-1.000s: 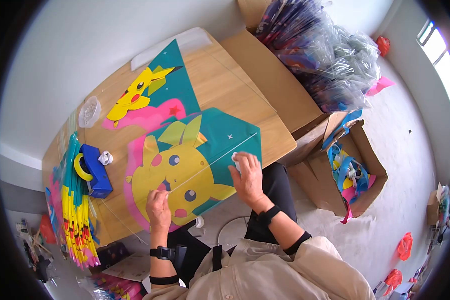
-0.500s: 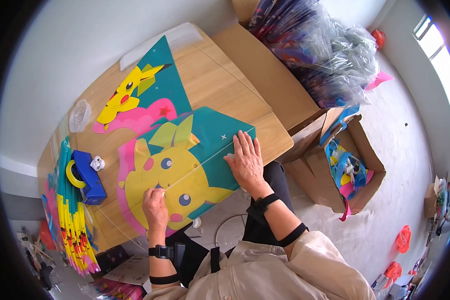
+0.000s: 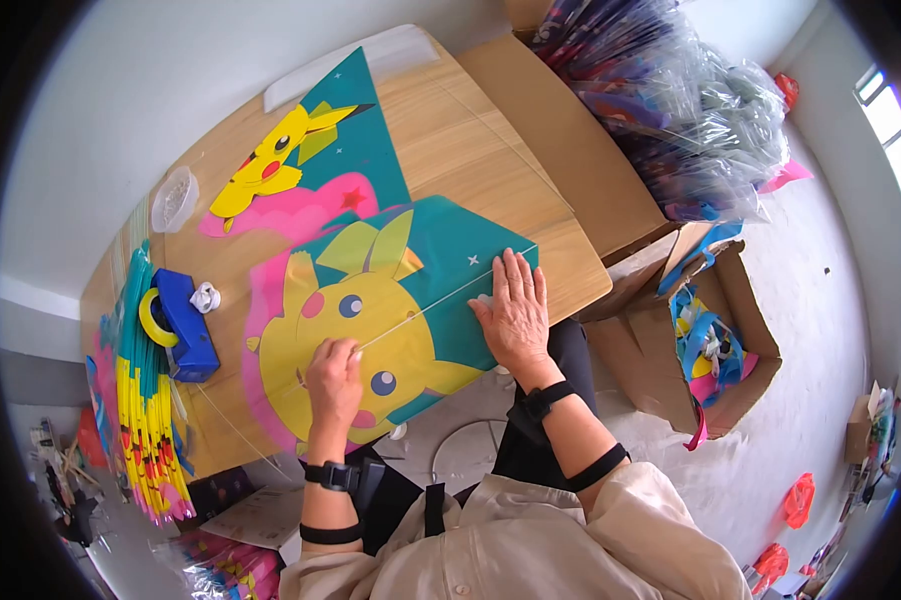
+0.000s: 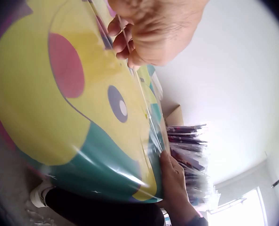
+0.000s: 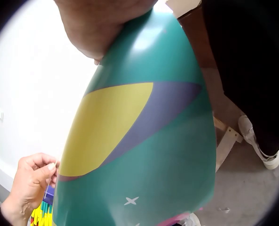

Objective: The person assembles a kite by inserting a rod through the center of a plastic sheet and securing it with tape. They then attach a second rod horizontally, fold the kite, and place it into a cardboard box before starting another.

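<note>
A printed plastic sheet with a yellow cartoon figure on teal and pink lies on the wooden table, its near side over the edge. A thin white rod or cord runs diagonally across it. My left hand pinches that line near its lower end; the left wrist view shows the line between the curled fingers of this hand. Flat on the teal corner, my right hand presses with straight fingers over the line's upper end. In the right wrist view the sheet bends down over the edge.
A blue tape dispenser stands at the left beside folded printed sheets and a crumpled white piece. Another cartoon sheet and a clear dish lie farther back. Boxes with plastic-wrapped goods stand at the right.
My right hand has come down flat on the sheet's teal corner from a raised position. My left hand has lifted slightly along the line. The head view has shifted a little.
</note>
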Motion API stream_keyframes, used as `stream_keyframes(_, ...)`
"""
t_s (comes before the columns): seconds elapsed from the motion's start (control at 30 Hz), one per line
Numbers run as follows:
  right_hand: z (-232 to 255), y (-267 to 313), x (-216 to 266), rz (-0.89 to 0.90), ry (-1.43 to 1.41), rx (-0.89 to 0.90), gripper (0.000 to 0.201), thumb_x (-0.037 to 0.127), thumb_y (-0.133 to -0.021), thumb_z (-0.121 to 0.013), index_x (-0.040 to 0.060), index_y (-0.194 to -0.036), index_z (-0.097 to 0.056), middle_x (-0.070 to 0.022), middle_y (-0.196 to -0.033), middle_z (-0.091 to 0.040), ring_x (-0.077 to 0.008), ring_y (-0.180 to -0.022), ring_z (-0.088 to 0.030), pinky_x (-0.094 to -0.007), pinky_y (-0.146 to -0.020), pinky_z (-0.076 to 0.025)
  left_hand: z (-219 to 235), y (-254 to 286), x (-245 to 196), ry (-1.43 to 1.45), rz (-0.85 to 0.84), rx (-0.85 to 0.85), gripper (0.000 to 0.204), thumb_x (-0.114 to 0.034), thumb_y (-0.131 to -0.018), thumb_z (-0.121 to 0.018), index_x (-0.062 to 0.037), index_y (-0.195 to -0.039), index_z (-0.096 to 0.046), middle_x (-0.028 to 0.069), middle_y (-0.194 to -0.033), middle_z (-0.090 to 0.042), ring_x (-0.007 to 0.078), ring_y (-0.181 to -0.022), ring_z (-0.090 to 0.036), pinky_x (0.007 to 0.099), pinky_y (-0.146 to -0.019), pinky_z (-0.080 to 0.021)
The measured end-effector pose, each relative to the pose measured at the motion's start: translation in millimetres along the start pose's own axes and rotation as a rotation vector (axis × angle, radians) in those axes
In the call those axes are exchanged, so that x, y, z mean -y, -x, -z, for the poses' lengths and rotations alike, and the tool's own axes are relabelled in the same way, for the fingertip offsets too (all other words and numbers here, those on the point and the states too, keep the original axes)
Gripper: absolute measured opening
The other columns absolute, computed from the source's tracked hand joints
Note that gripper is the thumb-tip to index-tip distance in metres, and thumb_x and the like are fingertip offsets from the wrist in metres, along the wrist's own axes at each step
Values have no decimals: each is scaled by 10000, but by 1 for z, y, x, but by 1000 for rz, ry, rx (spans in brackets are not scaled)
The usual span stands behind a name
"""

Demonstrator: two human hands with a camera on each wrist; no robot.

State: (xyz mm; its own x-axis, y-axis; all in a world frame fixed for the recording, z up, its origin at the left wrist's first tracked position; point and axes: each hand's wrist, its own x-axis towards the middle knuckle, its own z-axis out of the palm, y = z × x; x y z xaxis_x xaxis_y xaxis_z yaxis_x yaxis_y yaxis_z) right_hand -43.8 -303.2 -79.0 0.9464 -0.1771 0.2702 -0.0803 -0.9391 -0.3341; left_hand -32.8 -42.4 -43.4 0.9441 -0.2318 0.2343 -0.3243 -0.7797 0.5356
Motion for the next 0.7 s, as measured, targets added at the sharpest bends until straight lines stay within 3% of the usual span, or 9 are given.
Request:
stream_keyframes(0.27,-1,0,1,-4,10,12,653,374,-861,-567,-31,-1341,-391,-172,-1444,-336,-313,-1352,-285,-452,-1128,-162,-44,-35,-32,33,-101,-17,137,-3,-717,-682,-46,-826,-611,103,-779,-547,309,-761,-552,415,-653,-444)
stream_keyframes(0.7,-3,-1,2,7,29,12,640,363,-867,-558,-43,-1333,-394,-187,-1434,-343,-323,-1353,-279,-452,-1130,-146,-57,-34,-28,-4,-135,-162,152,-22,-682,-704,-94,-796,-634,47,-745,-522,261,-758,-526,392,-668,-410)
